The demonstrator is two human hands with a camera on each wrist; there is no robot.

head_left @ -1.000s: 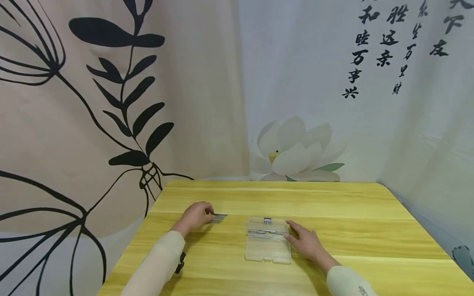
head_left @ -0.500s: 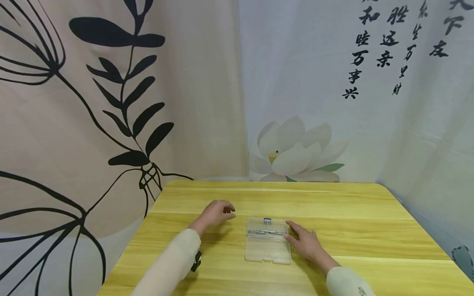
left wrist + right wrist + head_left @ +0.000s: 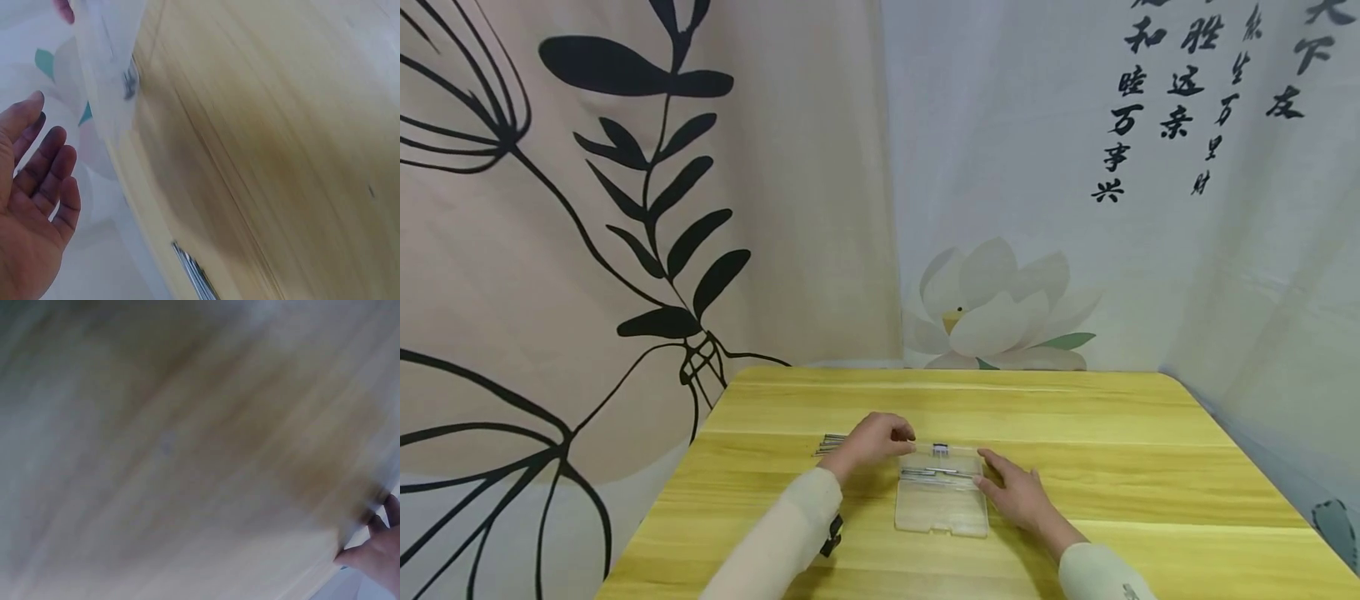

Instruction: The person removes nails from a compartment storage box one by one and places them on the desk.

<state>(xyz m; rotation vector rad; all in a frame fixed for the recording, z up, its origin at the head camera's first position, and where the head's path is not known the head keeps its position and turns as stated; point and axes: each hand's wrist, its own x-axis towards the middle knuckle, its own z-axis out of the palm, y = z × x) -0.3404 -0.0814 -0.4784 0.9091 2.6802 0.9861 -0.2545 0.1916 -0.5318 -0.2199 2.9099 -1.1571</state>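
Note:
My left hand [image 3: 876, 442] hovers at the left back corner of a clear plastic case [image 3: 942, 518]. Its fingers are loosely bent with nothing between them, as the left wrist view of the hand [image 3: 31, 231] shows. The case lies with its lid unfolded toward me; several thin metal rods [image 3: 936, 472] rest in the back half. At the right side of the case, my right hand [image 3: 1018, 493] rests its thumb and index finger against the edge. Left of the case lies a bundle of thin metal rods [image 3: 831, 444], partly behind the left wrist.
A wood-grain table [image 3: 1112, 450] carries everything. Beyond its back edge hangs a printed curtain [image 3: 820, 208]. A small dark tab [image 3: 941, 449] sits at the back edge of the case. The right wrist view is mostly blurred tabletop [image 3: 169, 456].
My left hand has moved right, away from the loose rods to the corner of the case, and the rods show again behind its wrist. My right hand has stayed at the case.

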